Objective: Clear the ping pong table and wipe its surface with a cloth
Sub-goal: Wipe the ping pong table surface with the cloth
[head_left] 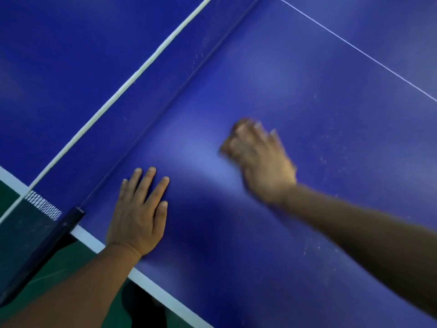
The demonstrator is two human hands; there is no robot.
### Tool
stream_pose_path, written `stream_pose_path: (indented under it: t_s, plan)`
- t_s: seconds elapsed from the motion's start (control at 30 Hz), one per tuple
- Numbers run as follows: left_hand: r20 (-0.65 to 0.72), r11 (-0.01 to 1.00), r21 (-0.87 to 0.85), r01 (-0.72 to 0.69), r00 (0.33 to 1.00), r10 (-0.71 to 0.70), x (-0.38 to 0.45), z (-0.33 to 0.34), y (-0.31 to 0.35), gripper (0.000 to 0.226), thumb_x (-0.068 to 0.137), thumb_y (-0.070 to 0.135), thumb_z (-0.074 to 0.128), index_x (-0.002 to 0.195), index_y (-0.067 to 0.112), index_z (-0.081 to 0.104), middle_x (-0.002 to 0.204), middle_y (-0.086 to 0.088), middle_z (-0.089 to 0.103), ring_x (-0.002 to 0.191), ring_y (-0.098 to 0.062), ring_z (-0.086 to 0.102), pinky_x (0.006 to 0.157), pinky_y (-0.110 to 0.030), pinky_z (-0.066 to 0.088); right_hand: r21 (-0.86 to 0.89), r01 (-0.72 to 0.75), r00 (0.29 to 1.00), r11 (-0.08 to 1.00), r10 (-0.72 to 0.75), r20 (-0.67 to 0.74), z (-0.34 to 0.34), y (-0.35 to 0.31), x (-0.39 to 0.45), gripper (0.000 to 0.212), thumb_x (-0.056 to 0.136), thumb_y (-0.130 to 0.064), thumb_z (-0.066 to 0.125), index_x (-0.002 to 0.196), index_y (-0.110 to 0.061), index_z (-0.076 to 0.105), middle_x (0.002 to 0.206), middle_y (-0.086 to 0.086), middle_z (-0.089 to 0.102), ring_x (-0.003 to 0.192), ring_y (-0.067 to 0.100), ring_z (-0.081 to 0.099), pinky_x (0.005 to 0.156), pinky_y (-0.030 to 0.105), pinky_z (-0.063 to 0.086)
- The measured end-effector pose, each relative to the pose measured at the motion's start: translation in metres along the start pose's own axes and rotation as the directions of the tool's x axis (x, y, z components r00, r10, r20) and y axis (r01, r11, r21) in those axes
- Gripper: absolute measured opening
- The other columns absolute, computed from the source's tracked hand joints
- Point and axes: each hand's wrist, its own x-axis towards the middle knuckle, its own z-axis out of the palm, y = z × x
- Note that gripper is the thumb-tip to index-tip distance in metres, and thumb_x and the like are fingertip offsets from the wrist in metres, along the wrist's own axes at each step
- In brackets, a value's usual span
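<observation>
- The right hand [257, 157] lies out on the blue surface [307, 79], blurred, with its fingers bunched over something brownish at the fingertips.
- That bunched thing is probably the cloth [230, 138]. It is mostly hidden under the fingers and smeared, so its colour and shape are hard to tell, and I cannot tell for certain whether the fingers grip it or only press it down.
- The left hand [139, 214] rests flat on the surface near its close edge, fingers straight and slightly spread, holding nothing. It appears to brace the body.
- Just beside the left hand stands the dark net post [71, 218], clamped at the edge. The net [42, 207] and its white top band [132, 79] run diagonally away toward the top of the view.
- The surface is deep blue with a white border along the near edge and a thin white line crossing the upper right.
- No bats, balls or other loose items show on the visible part, so the clearing seems done here.
- Wiping looks to be under way. Pale specks and dust still dot the area to the right of the right hand and near the net, so that ground is likely left to do.
- Green floor [9, 197] shows beyond the edge at lower left.
</observation>
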Motion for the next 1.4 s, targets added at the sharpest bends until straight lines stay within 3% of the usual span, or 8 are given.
stream_pose_path:
  t_s: [0.17, 0.27, 0.4, 0.63, 0.8, 0.97, 1.3, 1.4]
  plan:
    - [-0.011, 1.000, -0.017, -0.005, 1.000, 0.005, 0.001, 0.000, 0.000, 0.055, 0.102, 0.038, 0.026, 0.146, 0.012, 0.049, 0.157, -0.015, 0.036, 0.148, -0.039, 0.023, 0.120, -0.058, 0.015, -0.010, 0.611, 0.769, 0.791, -0.591, 0.246, 0.003, -0.033, -0.073, 0.065, 0.085, -0.037, 0.056, 0.148, -0.033, 0.042, 0.161, -0.005, 0.031, 0.151, 0.031, 0.020, 0.119, 0.056, 0.022]
    - [-0.013, 1.000, -0.030, -0.001, 1.000, 0.001, 0.001, 0.000, 0.000, 0.056, 0.102, 0.040, 0.027, 0.146, 0.013, 0.049, 0.157, -0.015, 0.036, 0.148, -0.039, 0.023, 0.120, -0.058, 0.015, -0.121, 0.236, 0.966, 0.964, -0.219, 0.140, -0.006, 0.014, -0.017, 0.059, 0.092, -0.033, 0.040, 0.151, -0.027, 0.036, 0.160, 0.005, 0.033, 0.148, 0.036, 0.026, 0.113, 0.062, 0.028]
    - [-0.018, 0.999, -0.038, -0.014, 1.000, 0.014, 0.000, -0.001, -0.002, 0.058, 0.100, 0.043, 0.029, 0.145, 0.013, 0.050, 0.156, -0.016, 0.037, 0.147, -0.039, 0.023, 0.121, -0.057, 0.013, -0.010, -0.216, 0.973, 0.976, 0.217, 0.080, -0.007, 0.002, 0.004, 0.054, 0.101, -0.034, 0.035, 0.155, -0.028, 0.032, 0.166, 0.000, 0.020, 0.154, 0.031, 0.009, 0.120, 0.060, 0.015]
    - [0.005, 0.978, -0.090, -0.186, 0.982, 0.187, -0.024, -0.006, -0.016, 0.062, 0.096, 0.042, 0.034, 0.147, 0.009, 0.046, 0.160, -0.015, 0.028, 0.151, -0.035, 0.016, 0.123, -0.042, -0.003, 0.012, 0.640, 0.738, 0.768, -0.619, 0.268, 0.003, -0.116, -0.163, 0.065, 0.086, -0.039, 0.063, 0.147, -0.035, 0.042, 0.161, -0.010, 0.032, 0.152, 0.027, 0.021, 0.122, 0.053, 0.018]
    - [0.005, 0.913, 0.038, -0.406, 0.914, 0.406, -0.063, -0.003, -0.029, 0.057, 0.095, 0.038, 0.038, 0.142, 0.009, 0.053, 0.153, -0.018, 0.041, 0.144, -0.042, 0.029, 0.120, -0.055, 0.011, -0.073, -0.013, 0.996, 0.997, 0.019, 0.081, 0.000, -0.067, -0.102, 0.054, 0.098, -0.038, 0.034, 0.152, -0.028, 0.038, 0.161, 0.002, 0.032, 0.150, 0.032, 0.023, 0.118, 0.058, 0.023]
    - [-0.007, 0.918, 0.028, -0.397, 0.918, 0.397, -0.064, 0.000, -0.030, 0.055, 0.096, 0.037, 0.036, 0.139, 0.007, 0.055, 0.150, -0.018, 0.045, 0.141, -0.042, 0.033, 0.119, -0.057, 0.015, 0.086, -0.554, 0.830, 0.828, 0.557, -0.019, 0.012, -0.139, -0.094, 0.051, 0.102, -0.037, 0.034, 0.152, -0.029, 0.039, 0.165, -0.006, 0.022, 0.154, 0.024, 0.010, 0.123, 0.051, 0.009]
    - [-0.021, 0.920, -0.029, -0.391, 0.920, 0.391, -0.066, 0.001, -0.034, 0.061, 0.095, 0.040, 0.034, 0.143, 0.004, 0.047, 0.152, -0.016, 0.044, 0.144, -0.038, 0.031, 0.121, -0.054, 0.012, 0.056, -0.386, 0.919, 0.921, 0.378, 0.115, 0.006, -0.159, -0.134, 0.058, 0.100, -0.048, 0.018, 0.152, -0.032, 0.040, 0.164, -0.008, 0.023, 0.154, 0.025, 0.009, 0.123, 0.054, 0.009]
    - [-0.029, 0.918, -0.016, -0.396, 0.918, 0.396, -0.066, 0.002, -0.036, 0.062, 0.096, 0.040, 0.033, 0.144, 0.003, 0.044, 0.153, -0.015, 0.042, 0.144, -0.038, 0.031, 0.121, -0.053, 0.011, -0.035, 0.083, 0.988, 0.996, -0.078, 0.133, 0.014, -0.175, -0.147, 0.052, 0.101, -0.041, 0.028, 0.148, -0.030, 0.046, 0.161, -0.003, 0.033, 0.151, 0.031, 0.020, 0.121, 0.055, 0.014]
